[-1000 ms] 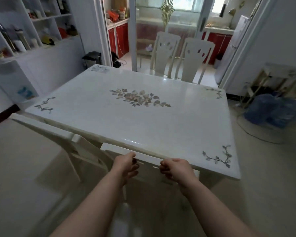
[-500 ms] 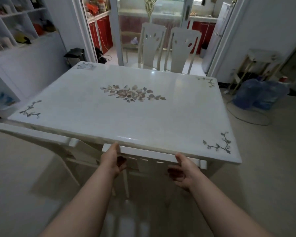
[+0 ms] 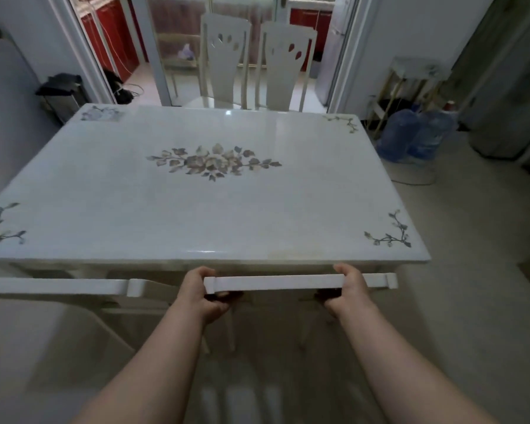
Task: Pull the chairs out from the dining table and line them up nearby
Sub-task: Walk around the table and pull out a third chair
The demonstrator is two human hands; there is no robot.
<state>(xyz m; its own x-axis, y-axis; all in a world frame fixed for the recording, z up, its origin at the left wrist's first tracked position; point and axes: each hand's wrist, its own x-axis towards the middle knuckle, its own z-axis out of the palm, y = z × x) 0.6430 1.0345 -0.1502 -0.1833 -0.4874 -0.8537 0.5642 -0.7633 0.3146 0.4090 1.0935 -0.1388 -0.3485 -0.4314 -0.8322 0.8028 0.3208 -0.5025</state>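
Note:
A white dining table (image 3: 196,209) with a flower inlay fills the middle of the view. The near right chair (image 3: 288,282) is tucked under its front edge; only its white top rail shows clearly. My left hand (image 3: 201,296) is closed around the rail's left end. My right hand (image 3: 348,290) grips the rail close to its right end. A second near chair (image 3: 58,286) stands to the left, also pushed in under the table. Two more white chairs (image 3: 225,62) (image 3: 285,65) stand side by side at the table's far side.
Two blue water jugs (image 3: 416,134) and a small stand (image 3: 410,84) sit on the floor at the right. A dark bin (image 3: 60,93) stands at the far left by the doorway. Bare tiled floor stretches to my right and behind the near chairs.
Both hands were open and apart at the rail half a second ago; now they have spread to the rail's ends and closed on it. The view has squared up to the table.

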